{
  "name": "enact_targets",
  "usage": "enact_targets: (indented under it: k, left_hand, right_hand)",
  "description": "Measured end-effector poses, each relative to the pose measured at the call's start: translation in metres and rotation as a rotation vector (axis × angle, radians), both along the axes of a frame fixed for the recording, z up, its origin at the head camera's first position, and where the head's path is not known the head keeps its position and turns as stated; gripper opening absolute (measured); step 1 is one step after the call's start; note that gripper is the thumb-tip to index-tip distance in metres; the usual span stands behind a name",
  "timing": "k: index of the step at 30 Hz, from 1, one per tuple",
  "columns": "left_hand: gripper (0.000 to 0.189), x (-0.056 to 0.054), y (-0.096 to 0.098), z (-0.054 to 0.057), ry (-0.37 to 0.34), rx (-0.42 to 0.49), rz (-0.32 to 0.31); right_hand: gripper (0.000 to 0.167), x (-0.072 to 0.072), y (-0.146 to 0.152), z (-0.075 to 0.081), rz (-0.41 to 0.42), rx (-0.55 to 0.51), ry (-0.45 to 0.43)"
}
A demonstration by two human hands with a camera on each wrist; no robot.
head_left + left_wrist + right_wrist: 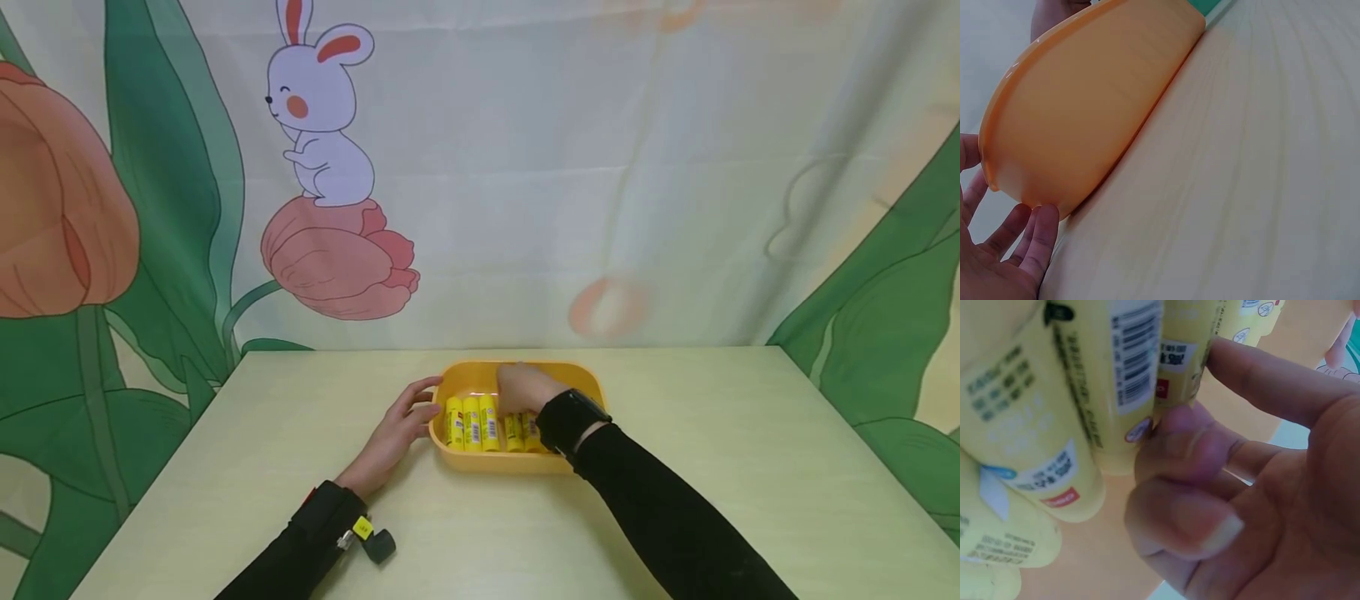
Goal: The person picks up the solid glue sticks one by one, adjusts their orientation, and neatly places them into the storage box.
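Note:
A yellow-orange plastic bin (501, 463) stands on the table with several yellow glue sticks (489, 423) lined up side by side in it. My left hand (396, 435) is at the bin's left end, its fairly straight fingers touching the wall and rim. Down inside the bin is my right hand (522, 388), hidden in part by its own wrist in the head view. In the right wrist view, this hand's fingers pinch one glue stick (1182, 350) of the row, and more glue sticks (1054, 444) lie close beside it.
The pale wooden table (720, 450) extends around the bin. Behind it hangs a white cloth (510, 167) printed with a rabbit, tulips and green leaves. A black band (573, 421) circles the right wrist, and a small dark device (378, 546) sticks out from the left one.

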State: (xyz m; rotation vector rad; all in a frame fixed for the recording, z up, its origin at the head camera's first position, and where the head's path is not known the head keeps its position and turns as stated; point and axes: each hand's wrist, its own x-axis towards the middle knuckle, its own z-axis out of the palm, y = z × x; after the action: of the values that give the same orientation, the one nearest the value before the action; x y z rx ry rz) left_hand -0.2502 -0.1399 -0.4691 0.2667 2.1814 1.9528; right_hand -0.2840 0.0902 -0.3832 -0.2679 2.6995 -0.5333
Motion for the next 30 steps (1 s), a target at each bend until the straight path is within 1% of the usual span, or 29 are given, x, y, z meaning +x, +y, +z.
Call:
enact_targets:
  k: [9, 15, 22, 30]
  left_hand:
    - [0.05, 0.001, 0.0, 0.001, -0.002, -0.005, 0.001]
    - [0.05, 0.001, 0.0, 0.002, -0.006, -0.012, 0.001]
    - [0.049, 0.001, 0.001, 0.002, -0.006, -0.021, 0.012]
    - [0.048, 0.002, 0.001, 0.003, -0.007, -0.029, 0.015]
  right_hand:
    - [0.015, 0.001, 0.002, 0.002, 0.036, 0.027, 0.027]
    - [0.015, 0.0, 0.006, 0.005, 0.03, 0.008, 0.017]
    - [0.015, -0.002, 0.018, 0.011, 0.058, 0.034, 0.094]
    - [0.018, 0.001, 0.038, 0.017, 0.045, -0.013, 0.077]
